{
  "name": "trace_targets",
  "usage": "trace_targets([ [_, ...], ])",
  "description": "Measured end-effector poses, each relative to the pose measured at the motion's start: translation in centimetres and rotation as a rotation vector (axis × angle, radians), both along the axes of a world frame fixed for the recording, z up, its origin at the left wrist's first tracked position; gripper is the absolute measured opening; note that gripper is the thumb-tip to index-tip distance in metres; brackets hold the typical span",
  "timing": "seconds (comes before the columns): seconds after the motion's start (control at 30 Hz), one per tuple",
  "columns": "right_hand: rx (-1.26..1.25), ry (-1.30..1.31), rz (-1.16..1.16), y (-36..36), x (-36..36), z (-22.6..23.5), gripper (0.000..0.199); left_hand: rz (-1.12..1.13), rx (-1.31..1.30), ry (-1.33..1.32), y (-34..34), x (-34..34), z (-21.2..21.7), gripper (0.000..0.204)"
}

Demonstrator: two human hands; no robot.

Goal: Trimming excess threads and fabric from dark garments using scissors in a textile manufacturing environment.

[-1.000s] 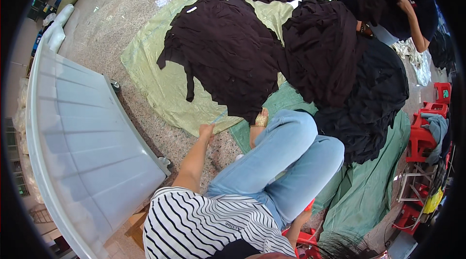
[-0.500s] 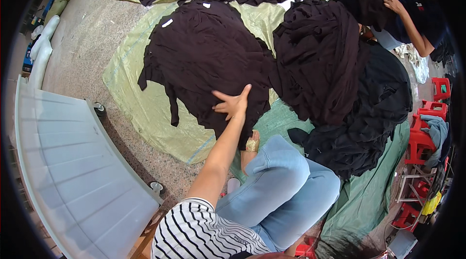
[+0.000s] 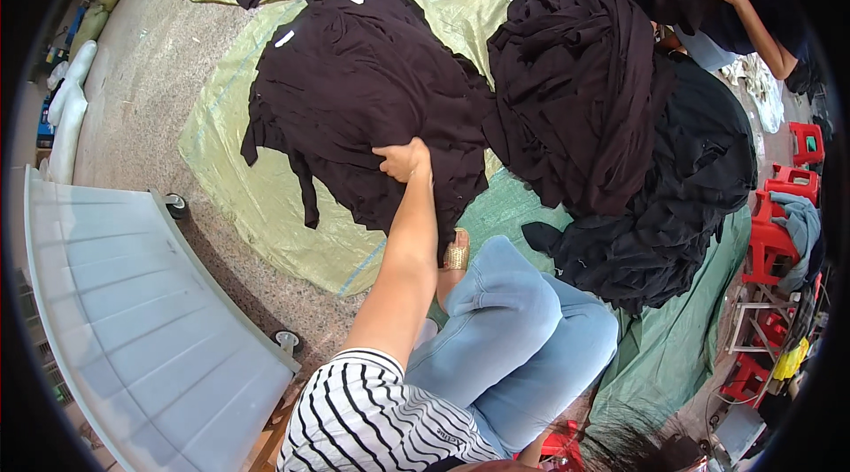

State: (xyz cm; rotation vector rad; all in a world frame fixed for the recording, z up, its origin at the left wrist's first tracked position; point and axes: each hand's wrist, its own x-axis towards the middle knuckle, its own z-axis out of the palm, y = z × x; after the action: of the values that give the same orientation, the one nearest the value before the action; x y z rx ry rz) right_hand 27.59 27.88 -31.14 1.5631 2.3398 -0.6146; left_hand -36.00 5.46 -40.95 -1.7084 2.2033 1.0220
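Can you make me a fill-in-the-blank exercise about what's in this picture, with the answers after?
1. The left hand grips a garment whose colour is ____.
2. That garment lies on a pale ____ sheet.
3. The knee is covered in light blue ____.
4. The stools at the right edge are ____.

Answers: black; green; jeans; red
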Motion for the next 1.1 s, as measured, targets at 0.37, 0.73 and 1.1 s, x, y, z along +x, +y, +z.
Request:
trace_targets([
  [0.37,-0.090,0.091,-0.003,-1.6,1.1,-2.0,0.033,-0.005,0.930,0.743,-16.3,8.0,3.0,0.056],
  [0.73,-0.081,0.153,-0.027,0.2,-0.3,-3.0,0.034,0.107,0.133,0.188,2.9,-0.1,4.8,0.154],
  [1.1,-0.076,0.138,-0.140,2.7,-1.8,-5.2,0.035,0.415,-0.138,0.047,7.0,-8.9,0.1,0.158],
])
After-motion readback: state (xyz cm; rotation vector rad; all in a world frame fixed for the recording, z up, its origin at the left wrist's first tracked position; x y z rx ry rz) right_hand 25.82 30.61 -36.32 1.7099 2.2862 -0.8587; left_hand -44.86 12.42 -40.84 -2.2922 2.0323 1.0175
